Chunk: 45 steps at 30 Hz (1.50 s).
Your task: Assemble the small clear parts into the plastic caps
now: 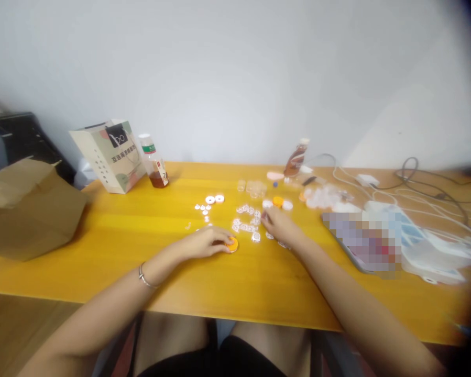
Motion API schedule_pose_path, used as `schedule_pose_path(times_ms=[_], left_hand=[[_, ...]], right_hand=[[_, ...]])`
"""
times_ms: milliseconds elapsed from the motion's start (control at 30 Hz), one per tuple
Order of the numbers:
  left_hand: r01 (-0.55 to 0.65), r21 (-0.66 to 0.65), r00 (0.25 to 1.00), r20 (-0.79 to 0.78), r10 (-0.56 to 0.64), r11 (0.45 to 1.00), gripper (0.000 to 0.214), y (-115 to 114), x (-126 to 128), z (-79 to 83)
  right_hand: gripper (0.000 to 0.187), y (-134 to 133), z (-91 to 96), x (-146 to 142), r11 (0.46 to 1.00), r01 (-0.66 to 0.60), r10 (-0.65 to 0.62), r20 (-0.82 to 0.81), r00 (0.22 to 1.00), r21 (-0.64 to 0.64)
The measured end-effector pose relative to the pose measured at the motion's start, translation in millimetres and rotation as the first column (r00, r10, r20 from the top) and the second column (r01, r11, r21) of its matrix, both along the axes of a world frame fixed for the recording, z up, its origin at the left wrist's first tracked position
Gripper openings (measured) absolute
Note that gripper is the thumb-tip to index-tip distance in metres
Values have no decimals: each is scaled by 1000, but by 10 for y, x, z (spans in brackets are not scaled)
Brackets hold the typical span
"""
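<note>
My left hand (pixel 209 242) rests low over the table with its fingers closed on the edge of a round orange disc (pixel 232 244), which looks like a cap. Farther right, my right hand (pixel 279 224) reaches among small white patterned pieces (pixel 246 228). Its fingertips are drawn together beside those pieces, and whatever they pinch is too small to name. Just beyond that hand lie another orange disc (pixel 277 201) and a white disc (pixel 287 206). Two white rings (pixel 215 199) and several small white parts (pixel 204 208) are spread out past my left hand.
At the left stand a brown paper bag (pixel 31 209), a printed gift bag (pixel 115 154) and a bottle of dark liquid (pixel 155 165). A brown bottle (pixel 297 158) is near the wall. Clear plastic pieces (pixel 324 197), a phone (pixel 361 243), white boxes (pixel 419 246) and cables (pixel 435 191) crowd the right.
</note>
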<state>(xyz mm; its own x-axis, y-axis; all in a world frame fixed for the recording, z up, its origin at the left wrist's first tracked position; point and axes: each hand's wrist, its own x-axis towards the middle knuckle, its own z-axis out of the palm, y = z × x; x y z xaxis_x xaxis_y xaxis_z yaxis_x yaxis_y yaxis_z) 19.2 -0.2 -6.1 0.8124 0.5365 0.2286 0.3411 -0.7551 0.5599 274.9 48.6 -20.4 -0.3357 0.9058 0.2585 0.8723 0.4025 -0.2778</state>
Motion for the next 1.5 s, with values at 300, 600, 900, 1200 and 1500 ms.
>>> schedule_pose_path(times_ms=[300,600,900,1200,1500], left_hand=[[-47,72,999,17,46,996,22,-42,38,11],[-266,227,964,80,255,937,30,76,2,-45],[-128,311,986,-62,155,942,29,121,15,-64],[-163,367,980,-51,194,916,28,192,3,-148],[-280,416,944,-42,326,865,22,210,38,-182]], right_hand=[[8,-68,64,-78,993,-109,104,-83,991,-49],[6,-146,104,-169,970,-226,208,-169,963,-95],[8,-149,71,-198,966,-250,229,-220,948,-71],[7,-150,78,-213,970,-242,242,-289,926,37],[11,-226,80,-295,977,-200,210,-500,840,74]])
